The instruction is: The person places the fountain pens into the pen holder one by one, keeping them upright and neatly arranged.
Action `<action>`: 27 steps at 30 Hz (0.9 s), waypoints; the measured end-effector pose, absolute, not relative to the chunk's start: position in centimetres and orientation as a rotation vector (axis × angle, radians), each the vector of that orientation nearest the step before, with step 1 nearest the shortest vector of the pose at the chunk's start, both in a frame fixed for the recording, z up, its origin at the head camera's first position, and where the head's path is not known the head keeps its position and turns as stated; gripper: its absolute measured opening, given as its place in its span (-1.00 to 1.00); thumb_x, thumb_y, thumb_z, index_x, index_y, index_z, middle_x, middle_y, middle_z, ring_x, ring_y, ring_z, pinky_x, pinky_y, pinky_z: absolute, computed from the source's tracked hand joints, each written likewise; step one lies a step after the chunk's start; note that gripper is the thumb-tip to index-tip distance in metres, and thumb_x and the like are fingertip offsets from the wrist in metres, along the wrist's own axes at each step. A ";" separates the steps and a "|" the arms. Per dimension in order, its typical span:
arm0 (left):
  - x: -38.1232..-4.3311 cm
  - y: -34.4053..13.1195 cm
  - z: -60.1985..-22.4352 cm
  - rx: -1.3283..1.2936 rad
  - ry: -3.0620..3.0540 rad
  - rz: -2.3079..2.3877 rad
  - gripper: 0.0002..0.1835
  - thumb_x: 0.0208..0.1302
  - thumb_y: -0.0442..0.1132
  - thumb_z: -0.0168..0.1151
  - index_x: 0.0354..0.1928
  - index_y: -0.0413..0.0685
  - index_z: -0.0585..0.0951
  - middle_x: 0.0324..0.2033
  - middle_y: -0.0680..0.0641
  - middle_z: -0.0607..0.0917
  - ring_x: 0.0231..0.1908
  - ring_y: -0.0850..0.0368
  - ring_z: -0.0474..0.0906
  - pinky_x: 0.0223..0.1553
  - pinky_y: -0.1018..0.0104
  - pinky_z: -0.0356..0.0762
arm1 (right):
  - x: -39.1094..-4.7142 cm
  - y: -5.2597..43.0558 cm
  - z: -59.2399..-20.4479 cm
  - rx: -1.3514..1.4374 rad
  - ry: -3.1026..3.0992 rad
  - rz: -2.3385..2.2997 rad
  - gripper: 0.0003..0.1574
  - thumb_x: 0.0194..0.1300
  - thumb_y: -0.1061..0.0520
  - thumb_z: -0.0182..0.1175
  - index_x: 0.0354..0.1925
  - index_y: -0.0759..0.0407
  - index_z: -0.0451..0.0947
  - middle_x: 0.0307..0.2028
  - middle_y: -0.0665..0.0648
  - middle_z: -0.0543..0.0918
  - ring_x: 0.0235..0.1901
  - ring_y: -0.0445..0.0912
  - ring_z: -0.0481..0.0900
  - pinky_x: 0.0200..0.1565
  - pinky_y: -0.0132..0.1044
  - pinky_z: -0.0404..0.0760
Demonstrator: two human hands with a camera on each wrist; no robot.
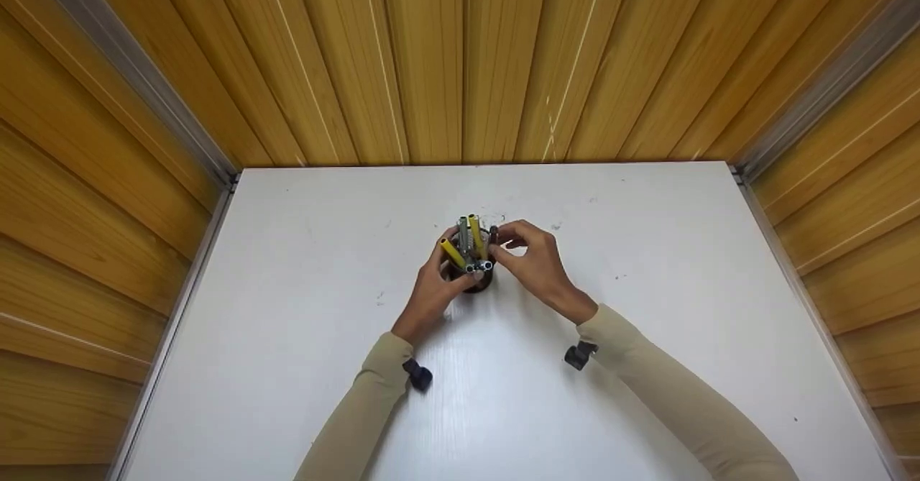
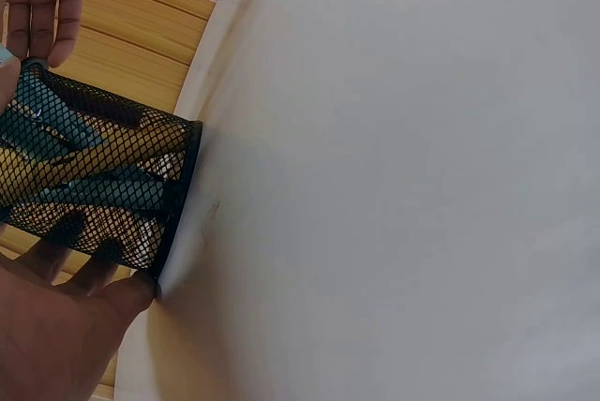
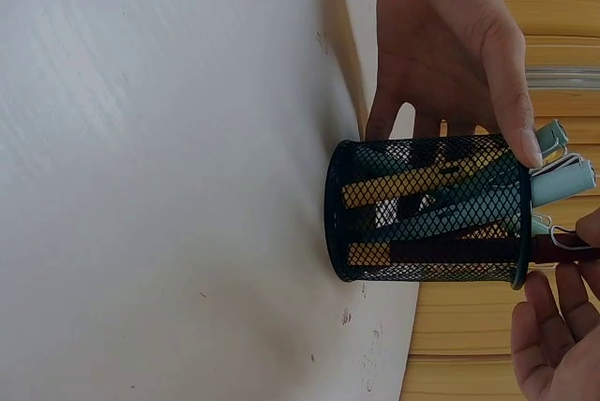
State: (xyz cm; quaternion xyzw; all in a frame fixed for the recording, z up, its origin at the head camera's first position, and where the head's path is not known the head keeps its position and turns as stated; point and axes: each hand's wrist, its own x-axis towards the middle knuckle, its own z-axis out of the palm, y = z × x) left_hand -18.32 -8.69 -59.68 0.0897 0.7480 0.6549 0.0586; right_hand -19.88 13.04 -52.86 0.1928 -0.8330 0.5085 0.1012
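A black wire-mesh pen holder [image 3: 431,204] stands upright on the white table [image 1: 287,308]. My left hand [image 1: 429,290] grips it from the left, the thumb near the rim and the fingers round the far side. Inside are yellow pens [image 1: 452,253] and pale blue-grey pens [image 3: 562,184], some with clips, their ends above the rim. On the right side of the holder, my right hand [image 1: 535,258] pinches the top of a dark maroon pen [image 3: 548,249] between thumb and fingers. Most of that pen's length is inside the mesh.
Wood-patterned panels [image 1: 431,64] close off the back and both sides of the table, with grey metal strips [image 1: 129,71] at the corners. Black wrist cameras [image 1: 418,375] are strapped over both beige sleeves [image 1: 668,373]. Small dark marks dot the tabletop.
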 end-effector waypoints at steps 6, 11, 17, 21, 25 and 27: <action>-18.3 -8.7 -59.6 0.275 2.268 1.984 0.02 0.39 0.00 0.55 0.75 0.41 0.18 0.61 -0.09 0.41 0.60 -0.18 0.33 0.58 -0.16 0.34 | -19.9 13.1 -52.9 0.571 -2.449 1.486 -0.73 0.39 0.30 0.51 0.03 0.30 0.77 -0.07 0.12 0.83 -0.05 0.02 0.80 0.04 0.05 0.78; -18.3 -8.8 -59.7 0.262 2.246 1.993 0.02 0.38 0.01 0.56 0.74 0.47 0.18 0.61 -0.07 0.42 0.61 -0.13 0.32 0.58 -0.14 0.34 | -19.9 13.6 -52.9 0.558 -2.447 1.476 -0.73 0.39 0.26 0.52 0.04 0.26 0.77 -0.06 0.14 0.84 -0.03 0.04 0.80 0.05 0.05 0.77; -18.6 -8.9 -59.5 0.266 2.225 1.983 0.07 0.41 0.03 0.55 0.77 0.54 0.08 0.64 -0.10 0.37 0.62 -0.13 0.31 0.60 -0.09 0.32 | -19.7 14.8 -52.9 0.538 -2.467 1.448 -0.74 0.40 0.27 0.52 0.03 0.25 0.77 -0.06 0.15 0.83 -0.02 0.05 0.79 0.07 0.05 0.76; -18.7 -9.1 -59.4 0.283 2.279 1.910 0.21 0.39 0.02 0.58 0.82 0.37 -0.08 0.66 -0.19 0.33 0.64 -0.15 0.26 0.65 -0.08 0.19 | -19.2 15.8 -53.1 0.517 -2.468 1.447 -0.75 0.39 0.29 0.51 0.02 0.24 0.78 -0.06 0.16 0.83 -0.02 0.07 0.79 0.06 0.04 0.75; -18.6 -9.8 -59.3 0.300 2.384 1.781 0.30 0.35 0.05 0.61 0.83 0.16 -0.15 0.70 -0.26 0.23 0.68 -0.19 0.15 0.69 -0.10 0.08 | -18.5 17.1 -53.6 0.488 -2.489 1.443 -0.74 0.38 0.30 0.51 0.03 0.26 0.78 -0.05 0.15 0.84 -0.01 0.08 0.79 0.06 0.04 0.75; -18.6 -10.2 -59.2 0.313 2.432 1.726 0.31 0.34 0.08 0.61 0.83 0.10 -0.14 0.72 -0.26 0.13 0.69 -0.24 0.11 0.69 -0.15 0.06 | -18.1 17.8 -53.9 0.475 -2.508 1.427 -0.72 0.38 0.31 0.51 0.05 0.28 0.78 -0.03 0.16 0.84 0.00 0.09 0.79 0.07 0.06 0.75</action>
